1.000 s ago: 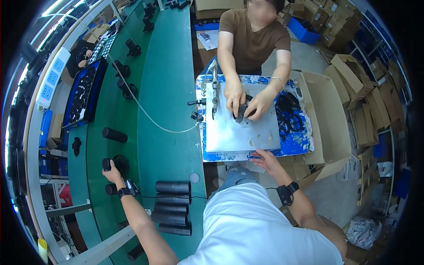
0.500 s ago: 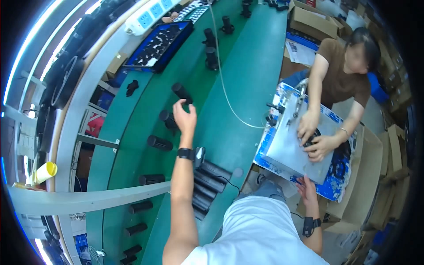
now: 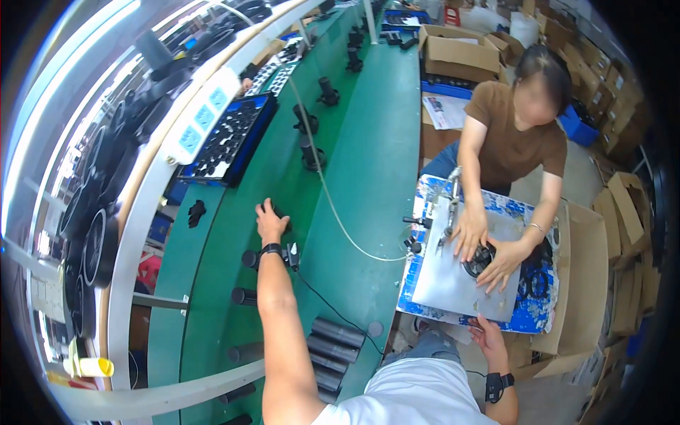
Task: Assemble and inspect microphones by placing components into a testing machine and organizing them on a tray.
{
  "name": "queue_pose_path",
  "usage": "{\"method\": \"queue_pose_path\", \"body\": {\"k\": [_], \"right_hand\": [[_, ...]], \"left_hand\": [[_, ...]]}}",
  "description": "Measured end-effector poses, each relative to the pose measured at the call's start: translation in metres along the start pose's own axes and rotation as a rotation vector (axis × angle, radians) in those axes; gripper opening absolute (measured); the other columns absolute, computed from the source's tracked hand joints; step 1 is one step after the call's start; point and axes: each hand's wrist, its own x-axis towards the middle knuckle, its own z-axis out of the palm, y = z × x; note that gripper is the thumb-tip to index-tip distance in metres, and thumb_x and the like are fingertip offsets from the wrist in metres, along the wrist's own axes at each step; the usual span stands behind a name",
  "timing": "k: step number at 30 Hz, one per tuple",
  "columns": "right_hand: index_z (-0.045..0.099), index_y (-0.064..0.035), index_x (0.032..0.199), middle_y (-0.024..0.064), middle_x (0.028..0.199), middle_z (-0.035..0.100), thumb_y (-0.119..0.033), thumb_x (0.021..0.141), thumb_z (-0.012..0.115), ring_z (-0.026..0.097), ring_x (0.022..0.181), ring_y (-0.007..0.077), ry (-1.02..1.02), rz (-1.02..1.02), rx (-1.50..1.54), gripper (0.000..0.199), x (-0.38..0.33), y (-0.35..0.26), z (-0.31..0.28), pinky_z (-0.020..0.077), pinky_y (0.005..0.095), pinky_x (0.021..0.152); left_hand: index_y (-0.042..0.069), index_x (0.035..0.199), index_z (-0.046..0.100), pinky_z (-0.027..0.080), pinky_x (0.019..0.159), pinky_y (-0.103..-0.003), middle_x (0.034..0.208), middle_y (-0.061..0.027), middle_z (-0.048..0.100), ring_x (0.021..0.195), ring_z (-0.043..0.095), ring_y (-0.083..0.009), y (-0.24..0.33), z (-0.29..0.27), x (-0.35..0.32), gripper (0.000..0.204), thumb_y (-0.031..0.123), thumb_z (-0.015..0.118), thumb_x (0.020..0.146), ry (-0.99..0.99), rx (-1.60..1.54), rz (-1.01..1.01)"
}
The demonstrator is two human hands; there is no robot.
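Black cylinder [image 3: 278, 212], green workbench [image 3: 368, 163], stacked cartons [image 3: 453, 49]

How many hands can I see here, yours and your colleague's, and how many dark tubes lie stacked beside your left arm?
Own left hand and right hand: 2
Co-worker's hands: 2
Stacked dark tubes: 4
Total: 8

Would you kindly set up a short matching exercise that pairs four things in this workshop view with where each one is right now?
Things:
1. left hand
2. right hand
3. blue tray of small black parts
4. stack of dark cylinders

Places:
A. at the near edge of the grey plate
B. beside the person's left upper arm
C. on a black part on the green table
D. at the table's far left edge, by the white rail

Pairs: 1-C, 2-A, 3-D, 4-B
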Motion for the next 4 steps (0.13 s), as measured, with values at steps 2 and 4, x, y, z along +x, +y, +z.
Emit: {"method": "queue_pose_path", "body": {"k": [2,4], "right_hand": [[0.058,-0.0081,0.114,0.0069,0.101,0.066,-0.032,0.090,0.067,0.064,0.081,0.0170,-0.021,0.006,0.015,0.035,0.003,-0.002,-0.001,0.0481,0.0279,0.064],[0.060,-0.0111,0.109,0.0062,0.101,0.068,-0.033,0.089,0.067,0.064,0.085,0.0195,-0.055,-0.001,-0.003,0.031,0.008,-0.002,-0.003,0.0490,0.0330,0.070]], "left_hand": [[0.015,0.130,0.040,0.049,0.094,-0.049,0.131,-0.0138,0.041,0.113,0.052,-0.0404,-0.004,0.003,0.008,0.071,0.023,0.080,0.071,0.059,0.156,0.046],[0.013,0.127,0.044,0.047,0.094,-0.049,0.128,-0.0168,0.045,0.112,0.053,-0.0415,-0.011,0.015,0.009,0.067,0.023,0.080,0.071,-0.055,0.198,0.095]]}}
